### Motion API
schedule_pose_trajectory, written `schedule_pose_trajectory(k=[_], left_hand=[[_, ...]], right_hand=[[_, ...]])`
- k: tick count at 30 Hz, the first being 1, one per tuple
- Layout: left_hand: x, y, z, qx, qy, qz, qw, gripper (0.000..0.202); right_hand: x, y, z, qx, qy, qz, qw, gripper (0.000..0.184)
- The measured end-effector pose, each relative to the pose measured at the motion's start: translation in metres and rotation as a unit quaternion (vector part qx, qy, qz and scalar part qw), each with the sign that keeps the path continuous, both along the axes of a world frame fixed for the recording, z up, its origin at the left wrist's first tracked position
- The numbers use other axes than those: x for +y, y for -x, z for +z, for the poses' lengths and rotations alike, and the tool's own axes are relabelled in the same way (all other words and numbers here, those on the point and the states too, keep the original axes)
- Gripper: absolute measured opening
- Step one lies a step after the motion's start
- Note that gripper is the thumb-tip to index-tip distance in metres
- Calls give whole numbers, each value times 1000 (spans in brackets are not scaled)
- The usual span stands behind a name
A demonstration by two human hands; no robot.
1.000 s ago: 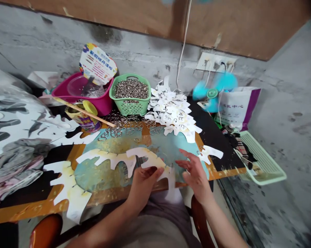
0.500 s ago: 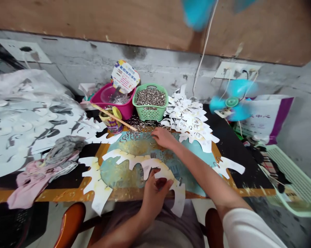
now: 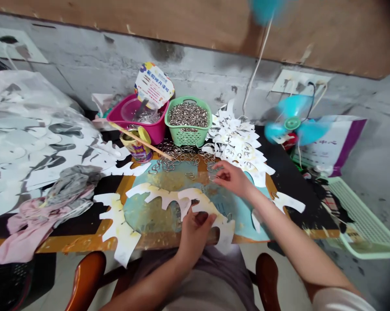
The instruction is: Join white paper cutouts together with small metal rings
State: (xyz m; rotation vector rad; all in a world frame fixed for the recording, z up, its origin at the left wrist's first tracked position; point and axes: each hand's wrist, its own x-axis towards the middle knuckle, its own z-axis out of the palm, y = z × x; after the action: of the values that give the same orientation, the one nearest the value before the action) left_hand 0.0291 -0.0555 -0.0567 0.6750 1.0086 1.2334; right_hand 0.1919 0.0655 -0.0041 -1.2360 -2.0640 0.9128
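Observation:
My left hand [image 3: 196, 226] is closed at the near edge of a curved, toothed white piece [image 3: 205, 201] with yellowish stains, thumb and forefinger bent onto it. A small metal fitting sits on this piece near its right end. To the right and farther back, my right hand [image 3: 230, 177] is raised above the blue work mat [image 3: 156, 218], fingertips pinching a thin metal ring [image 3: 212, 177]. Loose metal rings [image 3: 182, 154] lie heaped at the mat's far edge. Another toothed white piece [image 3: 115, 220] rests left of the mat.
Behind the rings stand a green basket [image 3: 190, 137] full of metal parts, a magenta basket [image 3: 158, 131] and a small tub [image 3: 138, 151] with a stick across it. Stacked white pieces [image 3: 243, 149] lie right of them. A blue fan [image 3: 292, 123] spins at right; cloths [image 3: 75, 190] lie left.
My right hand has moved from the ring heap to the right and toward me, now with a metal ring in its fingertips. The left hand stays on the white piece.

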Motion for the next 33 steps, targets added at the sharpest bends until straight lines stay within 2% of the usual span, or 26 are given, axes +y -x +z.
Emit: schedule_pose_trajectory(k=[1, 3, 5, 8, 10, 13, 18, 23, 28, 33], left_hand=[[2, -1, 1, -4, 4, -1, 1000, 34], [4, -2, 3, -8, 13, 1, 1000, 32], [4, -4, 4, -9, 16, 1, 1000, 30], [2, -8, 6, -19, 13, -12, 1000, 29], [1, -9, 7, -29, 8, -18, 999, 29], [-1, -10, 10, -29, 4, -13, 999, 28], [-1, -8, 16, -4, -12, 1, 1000, 29], [-1, -8, 19, 23, -37, -1, 999, 30], [-3, -7, 21, 45, -72, -10, 996, 37], [-7, -9, 9, 79, -81, 11, 994, 43]], right_hand=[[-14, -11, 6, 43, 36, 1, 998, 21], [-41, -27, 17, 84, 111, 45, 989, 19], [-65, -34, 21, 107, 147, 79, 980, 19], [-86, -31, 15, 137, 168, 42, 975, 19], [-91, -26, 8, 154, 160, -6, 975, 16], [-92, -20, 2, 115, 118, -39, 986, 7], [-97, -18, 4, 76, 25, -53, 995, 6], [-107, -16, 1, 71, -22, -56, 996, 10], [-111, -8, -8, 102, -5, -96, 990, 11], [-108, -3, -14, 133, 47, -90, 986, 8]])
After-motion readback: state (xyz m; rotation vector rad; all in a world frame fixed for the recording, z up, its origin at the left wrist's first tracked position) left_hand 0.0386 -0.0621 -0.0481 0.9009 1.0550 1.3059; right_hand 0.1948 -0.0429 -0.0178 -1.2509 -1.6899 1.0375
